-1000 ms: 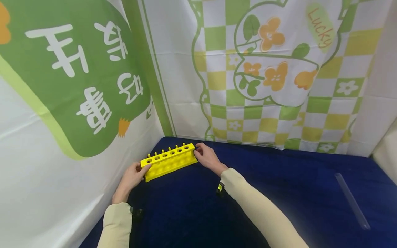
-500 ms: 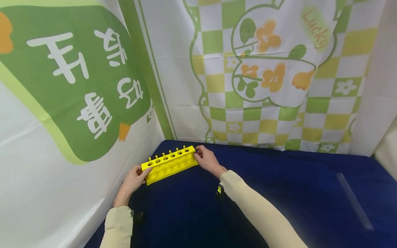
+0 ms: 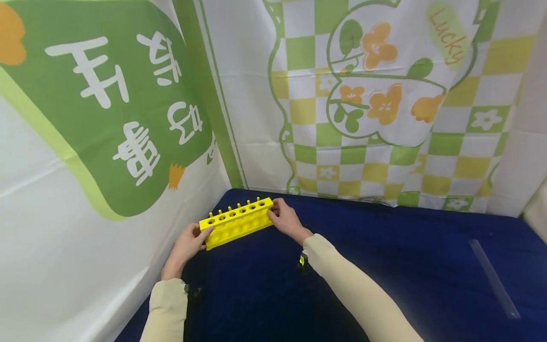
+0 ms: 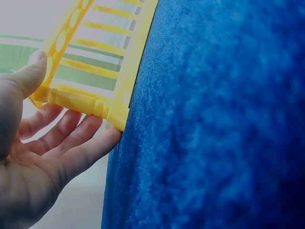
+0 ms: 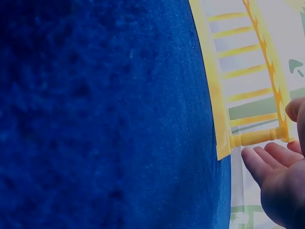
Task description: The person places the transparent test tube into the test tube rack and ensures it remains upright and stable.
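A yellow test tube rack stands upright on the dark blue cloth, near the back left corner. It has a row of holes along its top plate and short pegs behind them. At its left end my left hand holds it, thumb on the top plate and fingers round the end post. My right hand holds the opposite end, with the thumb near the top plate and the fingertips by the end post. No tubes show in the holes.
A clear plastic tube lies on the blue cloth at the far right. White and green printed curtains enclose the table at the left and back. Black straps with small devices sit at both wrists.
The head view shifts slightly, and the rack appears a little further right in it. Both hands keep their places at the rack's two ends.
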The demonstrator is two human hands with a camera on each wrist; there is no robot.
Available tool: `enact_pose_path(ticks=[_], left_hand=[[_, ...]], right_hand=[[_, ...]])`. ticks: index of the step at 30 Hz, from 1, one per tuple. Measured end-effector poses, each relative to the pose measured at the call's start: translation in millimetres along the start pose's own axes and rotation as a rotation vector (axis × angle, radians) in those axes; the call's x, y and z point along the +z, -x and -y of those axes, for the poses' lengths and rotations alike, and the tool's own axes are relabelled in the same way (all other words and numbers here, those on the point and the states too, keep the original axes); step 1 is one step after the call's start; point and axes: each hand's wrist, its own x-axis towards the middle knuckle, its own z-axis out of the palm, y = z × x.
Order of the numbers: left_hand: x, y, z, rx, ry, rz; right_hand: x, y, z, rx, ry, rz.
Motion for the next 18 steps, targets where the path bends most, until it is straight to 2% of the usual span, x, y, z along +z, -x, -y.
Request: enact_pose_path(ticks=[7, 18], left_hand=[[0.8, -1.7, -2.3, 0.010, -0.008, -0.002], [0.7, 0.1, -1.4, 0.027, -0.008, -0.008]], right_hand=[[-4.3, 1.0, -0.8, 0.007, -0.037, 0.025], [-5.9, 0.3, -7.6, -0.009, -0.028, -0.040]])
